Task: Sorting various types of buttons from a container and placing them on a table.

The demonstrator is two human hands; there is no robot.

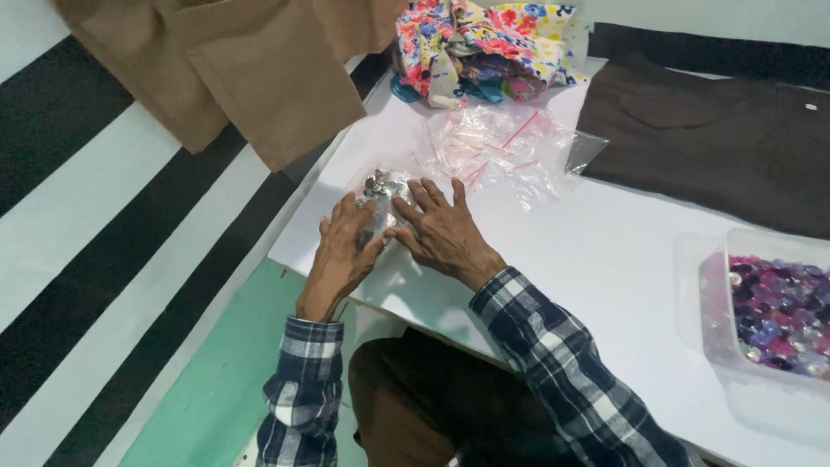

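White tabletop (596, 259) fills the right of the view, set over a floor of black and white stripes with a pale green patch under the near corner. Near the table's left edge lies a small clear plastic bag (383, 195) holding a heap of small grey, metallic-looking pieces; what they are exactly is too small to tell. Both hands rest on this bag. The left hand (346, 251) lies flat on the bag's near left side, fingers loosely extended and pressing down, not closed around it. The right hand (445, 229) lies just right of the bag, palm down and fingers spread, its fingertips touching the bag's edge. Both arms wear blue and white checked sleeves. Beyond the bag, further from the person, a loose pile of empty clear zip bags (501, 151) with red sealing strips is scattered on the table. Past that pile sits a bundle of bright flowered cloth (484, 47). Right of the empty bags lies a flat dark brown garment (726, 138). Well to the right of the bag, at the frame edge, stands a clear plastic tub (761, 363) filled with purple, pink and silvery beads or buttons. Tan fabric (242, 60) hangs beyond the table's left edge.
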